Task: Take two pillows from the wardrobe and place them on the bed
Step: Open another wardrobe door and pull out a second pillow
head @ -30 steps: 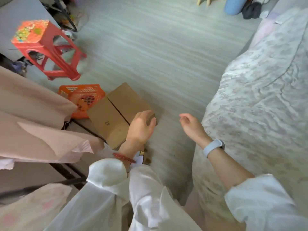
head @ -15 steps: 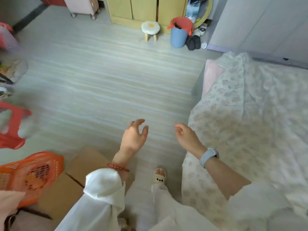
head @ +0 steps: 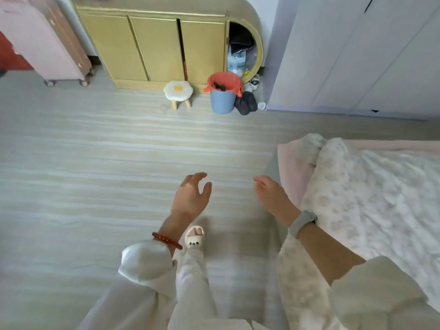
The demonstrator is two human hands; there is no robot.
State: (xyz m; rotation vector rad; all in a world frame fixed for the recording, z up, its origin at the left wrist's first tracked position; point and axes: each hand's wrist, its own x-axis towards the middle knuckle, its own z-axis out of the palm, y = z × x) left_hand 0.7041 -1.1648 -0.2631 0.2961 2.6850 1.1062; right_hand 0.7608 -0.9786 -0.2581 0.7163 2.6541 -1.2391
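My left hand [head: 191, 198], with a red bead bracelet at the wrist, hangs over the wooden floor with its fingers spread and holds nothing. My right hand [head: 271, 198], with a grey wristband, is empty too, fingers loosely apart, just left of the bed's corner. The bed [head: 371, 201] fills the right side, covered with a pale flowered quilt over a pink sheet. A tall white wardrobe [head: 352, 55] with shut doors stands at the back right. No pillow is in view.
A yellow low cabinet [head: 157, 46] lines the back wall. In front of it stand a small egg-shaped stool [head: 178, 90] and a blue bin [head: 222, 101] with a red bag. A pink wheeled case [head: 47, 41] is at back left. My slippered foot [head: 194, 236] steps on open floor.
The view has swung up and away from the cardboard box, orange basket and red stool towards the yellow cabinet and white wardrobe. Both hands stay empty in front of me.
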